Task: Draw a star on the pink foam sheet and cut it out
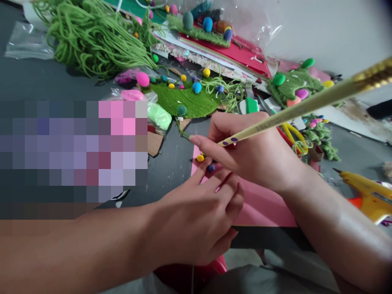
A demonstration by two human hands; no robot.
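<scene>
A sheet of pink paper point(263, 204) lies at the table's front edge. My left hand point(202, 208) rests on it, palm down, with its fingers partly spread. Near those fingertips are a small yellow ball point(200, 158) and a small blue-purple ball point(211, 168). Above it, my right hand point(245, 151) is closed round a long pale yellow pencil point(275, 116), whose far end slants up to the right. The pencil's tip is hidden behind my fingers.
Green yarn point(98, 45) lies at the back left, beyond a green leaf-shaped piece point(186, 98) with coloured balls around it. A yellow glue gun point(364, 194) is at the right, near yellow-handled scissors point(294, 136). A blurred block covers the left side.
</scene>
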